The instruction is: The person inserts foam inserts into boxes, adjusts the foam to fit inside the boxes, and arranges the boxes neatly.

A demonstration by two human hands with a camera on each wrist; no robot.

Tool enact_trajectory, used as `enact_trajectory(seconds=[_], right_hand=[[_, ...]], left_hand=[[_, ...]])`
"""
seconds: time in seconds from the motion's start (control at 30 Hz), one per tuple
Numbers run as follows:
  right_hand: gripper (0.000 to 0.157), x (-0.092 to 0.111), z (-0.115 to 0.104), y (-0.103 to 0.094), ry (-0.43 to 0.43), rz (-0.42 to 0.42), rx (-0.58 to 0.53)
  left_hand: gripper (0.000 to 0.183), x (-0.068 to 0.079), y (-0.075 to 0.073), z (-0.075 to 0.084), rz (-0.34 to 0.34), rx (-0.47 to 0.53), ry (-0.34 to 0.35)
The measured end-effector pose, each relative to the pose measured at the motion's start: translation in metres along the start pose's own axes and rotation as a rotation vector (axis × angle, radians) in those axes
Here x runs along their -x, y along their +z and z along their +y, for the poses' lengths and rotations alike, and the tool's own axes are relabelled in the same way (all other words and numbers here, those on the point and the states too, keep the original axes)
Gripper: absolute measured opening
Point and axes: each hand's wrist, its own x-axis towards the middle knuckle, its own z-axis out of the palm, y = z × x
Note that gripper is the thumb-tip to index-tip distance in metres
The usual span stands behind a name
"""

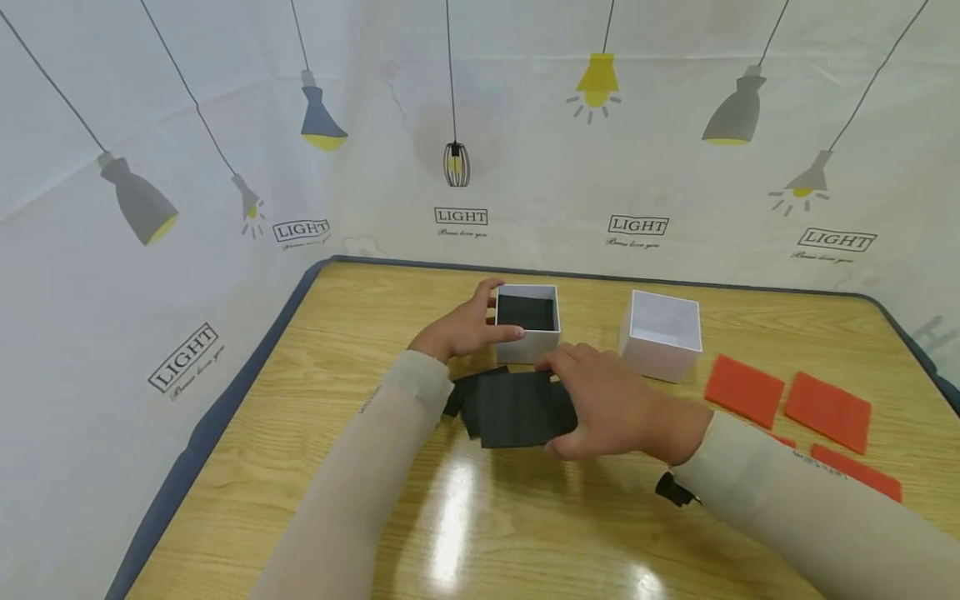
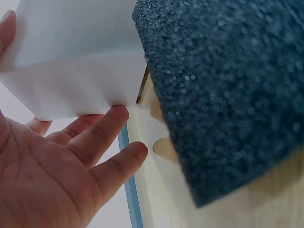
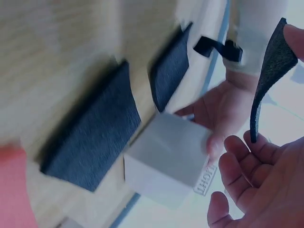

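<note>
My left hand (image 1: 468,325) holds a small white box (image 1: 528,346) from its left side, thumb over the near rim and fingers round the far side. Black foam (image 1: 525,312) lies inside this box. Just in front of it, my right hand (image 1: 607,404) pinches a black foam sheet (image 1: 516,410) between thumb and fingers; the sheet bends a little in the right wrist view. It is raised above the table and partly covers other black foam sheets (image 1: 467,396). Two of those sheets (image 3: 97,130) lie apart on the wood in the right wrist view.
A second white box (image 1: 660,342) stands open-topped to the right. Several red foam sheets (image 1: 744,390) lie on the wooden table (image 1: 300,400) beyond my right forearm. White cloth walls (image 1: 525,192) printed with lamps rise behind the table's dark edge.
</note>
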Motion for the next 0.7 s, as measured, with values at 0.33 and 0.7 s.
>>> enact_trajectory(seconds=[0.33,0.7], right_hand=[[0.086,-0.005,0.012,-0.025,0.091,-0.007,-0.022],[0.084,-0.016,0.027,-0.036,0.11,0.023,-0.041]], left_hand=[[0.103,0.0,0.001,0.0,0.005,0.001,0.005],[0.094,0.0,-0.001,0.001,-0.014,-0.021,0.017]])
